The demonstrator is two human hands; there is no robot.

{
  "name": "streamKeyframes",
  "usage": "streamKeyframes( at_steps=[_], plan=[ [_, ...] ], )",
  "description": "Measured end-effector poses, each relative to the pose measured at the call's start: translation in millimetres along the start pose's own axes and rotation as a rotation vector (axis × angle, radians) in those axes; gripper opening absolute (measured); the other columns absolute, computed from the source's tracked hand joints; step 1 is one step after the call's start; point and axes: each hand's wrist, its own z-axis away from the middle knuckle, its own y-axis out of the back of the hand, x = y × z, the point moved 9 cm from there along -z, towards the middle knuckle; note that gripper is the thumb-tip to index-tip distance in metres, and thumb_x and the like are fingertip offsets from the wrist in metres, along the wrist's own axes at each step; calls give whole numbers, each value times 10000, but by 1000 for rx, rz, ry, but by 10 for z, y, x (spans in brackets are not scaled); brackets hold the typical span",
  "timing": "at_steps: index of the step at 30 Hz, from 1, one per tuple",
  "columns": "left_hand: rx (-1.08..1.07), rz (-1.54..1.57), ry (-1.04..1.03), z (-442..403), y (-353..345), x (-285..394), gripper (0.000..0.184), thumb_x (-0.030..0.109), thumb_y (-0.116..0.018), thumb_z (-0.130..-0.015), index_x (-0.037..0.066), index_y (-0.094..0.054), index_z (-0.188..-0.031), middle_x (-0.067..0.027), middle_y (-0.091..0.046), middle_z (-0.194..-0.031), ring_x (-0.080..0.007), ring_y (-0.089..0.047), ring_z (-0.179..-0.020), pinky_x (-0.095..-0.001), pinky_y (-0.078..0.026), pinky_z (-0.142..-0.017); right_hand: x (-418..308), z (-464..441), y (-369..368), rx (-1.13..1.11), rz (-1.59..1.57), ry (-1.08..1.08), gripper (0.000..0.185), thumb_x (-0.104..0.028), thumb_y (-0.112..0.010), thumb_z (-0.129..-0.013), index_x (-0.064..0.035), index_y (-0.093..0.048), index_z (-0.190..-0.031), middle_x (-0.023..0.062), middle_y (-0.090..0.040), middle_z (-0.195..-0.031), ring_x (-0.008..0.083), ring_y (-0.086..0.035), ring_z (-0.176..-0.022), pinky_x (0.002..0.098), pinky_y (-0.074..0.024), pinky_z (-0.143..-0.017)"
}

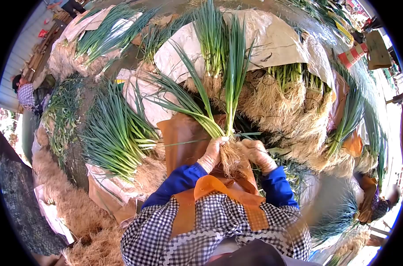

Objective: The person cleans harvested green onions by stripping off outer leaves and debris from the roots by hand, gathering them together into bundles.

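Note:
My left hand point(212, 154) is wrapped round the base of a few green onions point(230, 93), just above their tangled pale roots. Their leaves spread away from me, some leaning left and others standing straight. Right beside those roots, my right hand point(257, 155) has its fingers curled closed; what they pinch, if anything, is hidden. An orange-brown apron point(179, 137) lies beneath both hands. Close on the left is a large heap of green onions point(113, 133) with its roots toward me. Beyond my hands, another bunch of green onions point(210, 44) stands against a pale sheet.
A big root-ended pile point(277, 102) lies ahead right, partly under a pale sheet point(263, 35). Loose leaves point(62, 119) cover the ground at left. Cut or bundled roots point(73, 195) line the lower left. Other people sit at far left point(26, 93) and far right point(381, 206).

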Motion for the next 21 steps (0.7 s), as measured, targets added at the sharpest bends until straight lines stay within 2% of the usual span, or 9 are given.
streamKeyframes(
  at_steps=[3, 5, 10, 13, 15, 17, 19, 20, 21],
  plan=[
    [-45, -190, -75, 5, -81, 0, 92, 97, -540, -807, 19, -563, -851, -30, -564, -736, -147, -557, -676, -269, -482, -650, 64, -241, 342, 312, 135, -46, 246, -240, -605, -874, 4, -610, -908, 41, -619, -776, 103, -567, -730, 254, -462, -647],
    [-88, -132, -54, 95, -192, -6, 43, 89, -552, -805, 50, -540, -793, -4, -522, -693, -125, -525, -651, -242, -462, -624, 310, -622, 128, 181, -268, -56, 255, -256, -618, -863, -3, -586, -874, 46, -576, -697, 103, -537, -662, 245, -441, -588],
    [-9, -143, 98, 323, -134, -8, 103, 114, -577, -811, 85, -524, -727, 21, -490, -655, -128, -503, -632, -276, -453, -666, 235, -913, -107, -8, -45, -28, 216, -216, -620, -852, -4, -600, -889, 11, -554, -706, 93, -487, -666, 231, -418, -614],
    [-61, -104, 96, 321, -107, -26, 101, 109, -564, -818, 84, -527, -729, 20, -492, -654, -131, -515, -648, -273, -456, -661, 165, -768, -134, 34, -415, -1, 201, -179, -603, -861, 3, -599, -947, 3, -578, -785, 70, -497, -704, 209, -425, -635],
    [-48, -75, 74, 255, 11, -56, 111, 106, -542, -829, 83, -520, -722, 8, -500, -667, -144, -526, -656, -293, -479, -676, 66, -544, -215, -229, -477, -24, 214, -171, -600, -865, 10, -597, -978, -7, -591, -841, 61, -520, -744, 208, -438, -648],
    [-71, -32, 72, 187, 59, -72, 79, 111, -512, -846, 47, -550, -820, -37, -556, -745, -164, -542, -668, -313, -501, -699, -26, -368, -368, -132, -517, -38, 201, -217, -621, -848, -19, -606, -879, -45, -518, -668, 29, -450, -596, 172, -387, -568],
    [-65, -15, 59, 154, 128, -46, 139, 108, -499, -833, 11, -528, -928, -70, -572, -835, -176, -557, -698, -315, -507, -705, -139, -19, -423, -414, -69, -34, 192, -216, -621, -849, -24, -608, -851, -19, -527, -663, 33, -454, -601, 178, -384, -561],
    [-65, 2, 41, 127, 146, 10, 252, 106, -485, -820, -24, -507, -1036, -102, -587, -925, -187, -571, -728, -317, -512, -711, 573, 56, -438, -579, -275, -65, 192, -223, -629, -846, -32, -608, -835, -8, -535, -662, 40, -458, -595, 182, -379, -540],
    [-67, 21, 22, 84, 180, 58, 374, 103, -471, -808, -59, -486, -1144, -134, -603, -1015, -198, -586, -758, -319, -517, -717, 641, 177, -345, -632, -306, -109, 199, -230, -636, -841, -35, -604, -816, 0, -541, -664, 53, -462, -588, 192, -376, -525]
  ],
)
